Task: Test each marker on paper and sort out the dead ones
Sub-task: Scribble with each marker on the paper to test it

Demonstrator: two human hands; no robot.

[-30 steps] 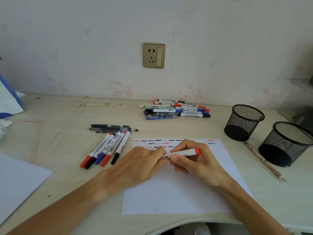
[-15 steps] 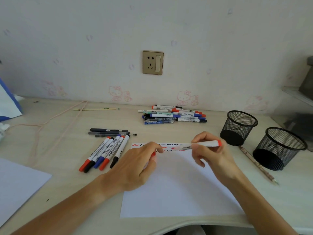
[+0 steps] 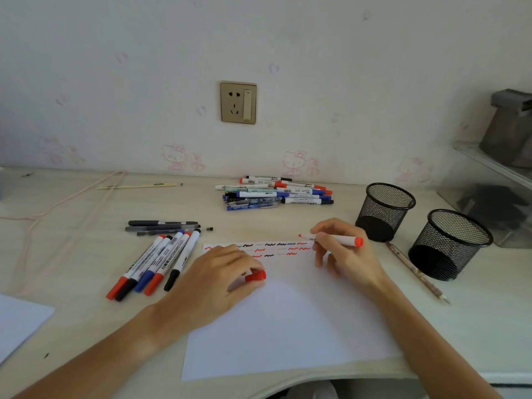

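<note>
From the head view we see our right hand (image 3: 344, 251) pinching the uncapped red marker (image 3: 331, 239) above the paper (image 3: 288, 326), its tip by the squiggles. Our left hand (image 3: 218, 280) grips its cap (image 3: 255, 276), now drawn further from the marker.

A home study corner here: pale table (image 3: 72, 254) against cartoon-cat wallpaper (image 3: 296, 162), wall socket (image 3: 238, 102) above, two mesh pen cups (image 3: 384, 211) near the right edge.

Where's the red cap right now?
Head view: the red cap is pinched in the left hand, over the paper, below the squiggles.
</note>
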